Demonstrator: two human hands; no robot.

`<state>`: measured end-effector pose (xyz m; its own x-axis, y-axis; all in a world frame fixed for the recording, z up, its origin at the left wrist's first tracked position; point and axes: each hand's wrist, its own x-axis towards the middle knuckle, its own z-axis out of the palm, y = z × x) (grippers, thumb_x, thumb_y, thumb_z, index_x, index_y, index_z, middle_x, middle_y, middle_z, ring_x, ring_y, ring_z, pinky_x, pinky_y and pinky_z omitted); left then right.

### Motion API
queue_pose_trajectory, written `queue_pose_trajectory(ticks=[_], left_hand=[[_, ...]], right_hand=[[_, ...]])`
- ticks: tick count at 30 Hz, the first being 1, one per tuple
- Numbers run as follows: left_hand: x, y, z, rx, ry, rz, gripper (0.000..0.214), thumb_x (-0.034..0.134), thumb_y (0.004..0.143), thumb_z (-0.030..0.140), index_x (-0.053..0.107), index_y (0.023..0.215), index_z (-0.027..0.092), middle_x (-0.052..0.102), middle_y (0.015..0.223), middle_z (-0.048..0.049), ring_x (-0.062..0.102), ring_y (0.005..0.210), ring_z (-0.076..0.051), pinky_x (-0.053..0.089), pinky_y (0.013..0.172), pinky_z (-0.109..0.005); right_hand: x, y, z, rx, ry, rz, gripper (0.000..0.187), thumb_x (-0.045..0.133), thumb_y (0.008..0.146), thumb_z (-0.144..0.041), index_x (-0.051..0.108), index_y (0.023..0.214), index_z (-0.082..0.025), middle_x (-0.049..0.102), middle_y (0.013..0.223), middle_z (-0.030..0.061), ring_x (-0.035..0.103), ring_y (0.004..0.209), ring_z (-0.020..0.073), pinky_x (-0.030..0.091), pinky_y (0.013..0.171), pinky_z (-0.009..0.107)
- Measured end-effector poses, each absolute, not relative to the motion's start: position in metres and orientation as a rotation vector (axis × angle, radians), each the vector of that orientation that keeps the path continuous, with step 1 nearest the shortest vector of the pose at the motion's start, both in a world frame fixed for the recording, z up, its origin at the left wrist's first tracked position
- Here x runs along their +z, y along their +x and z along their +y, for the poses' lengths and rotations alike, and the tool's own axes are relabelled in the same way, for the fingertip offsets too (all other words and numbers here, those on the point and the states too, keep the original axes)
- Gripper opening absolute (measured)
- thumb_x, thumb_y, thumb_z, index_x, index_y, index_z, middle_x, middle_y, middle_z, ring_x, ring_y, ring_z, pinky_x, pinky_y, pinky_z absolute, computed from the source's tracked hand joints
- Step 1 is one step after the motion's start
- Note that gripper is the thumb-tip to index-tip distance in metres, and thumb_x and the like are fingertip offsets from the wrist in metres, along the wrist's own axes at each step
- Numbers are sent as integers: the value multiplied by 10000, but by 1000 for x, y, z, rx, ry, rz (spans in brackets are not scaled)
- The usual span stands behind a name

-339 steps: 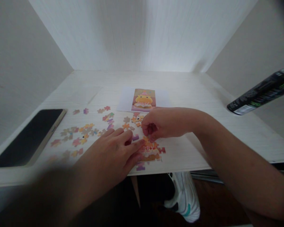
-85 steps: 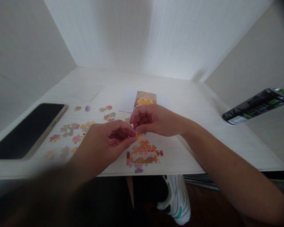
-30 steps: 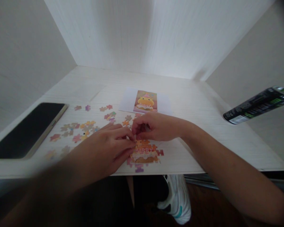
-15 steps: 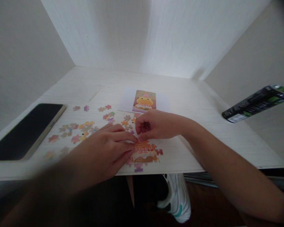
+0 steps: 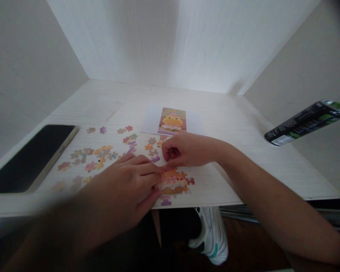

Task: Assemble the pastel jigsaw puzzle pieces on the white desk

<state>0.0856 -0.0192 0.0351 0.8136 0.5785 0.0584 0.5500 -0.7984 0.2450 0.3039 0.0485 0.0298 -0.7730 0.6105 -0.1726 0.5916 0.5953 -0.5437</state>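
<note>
A partly joined jigsaw puzzle [image 5: 174, 184], showing orange, a white-iced cake and pink lettering, lies near the table's front edge. My left hand [image 5: 130, 185] rests over its left side, fingers stretched out and touching it. At the puzzle's upper left edge, my right hand [image 5: 184, 151] is closed, thumb and index finger pinched on a puzzle piece mostly hidden by the fingertips. Both hands' fingertips nearly meet there. Loose puzzle pieces [image 5: 151, 147] lie just behind the hands, and more puzzle pieces [image 5: 103, 153] are scattered to the left, some covered by my left hand.
Behind the hands, a picture card [image 5: 172, 121] of a yellow character with a cake lies on white paper [image 5: 149, 119]. A phone [image 5: 31, 158] lies at the left. A black drink can [image 5: 306, 122] stands at the right. White panels [image 5: 136, 41] enclose the table's back and sides.
My left hand's fingers have shifted slightly down, uncovering more of a purple piece behind them. The right hand stays at the puzzle's upper edge, almost unmoved.
</note>
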Motion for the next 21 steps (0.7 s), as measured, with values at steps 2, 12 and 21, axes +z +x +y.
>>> queue_pose_trajectory(ticks=[2, 12, 21], left_hand=[[36, 86, -24, 188, 2781, 908, 214, 528, 913, 286, 716, 1005, 245, 727, 1070, -28, 635, 1008, -264, 483, 948, -485], [27, 83, -44, 227, 2916, 1021, 585, 721, 765, 440, 619, 1278, 177, 597, 1354, -140, 542, 1221, -412, 442, 999, -607], [27, 95, -36, 207, 2819, 1083, 512, 636, 836, 538, 651, 1199, 177, 623, 1296, -132, 523, 1226, -394, 415, 1029, -613]], right_hand=[[29, 305, 50, 965, -1042, -2770, 113, 644, 823, -288, 655, 846, -178, 625, 726, -7, 499, 617, 94, 324, 565, 235], [30, 306, 49, 863, -1093, -2751, 128, 637, 821, -296, 634, 802, -169, 620, 716, -2, 486, 596, 92, 321, 543, 233], [33, 311, 52, 881, -1096, -2780, 149, 598, 857, -296, 627, 790, -166, 606, 696, -4, 465, 595, 95, 307, 555, 242]])
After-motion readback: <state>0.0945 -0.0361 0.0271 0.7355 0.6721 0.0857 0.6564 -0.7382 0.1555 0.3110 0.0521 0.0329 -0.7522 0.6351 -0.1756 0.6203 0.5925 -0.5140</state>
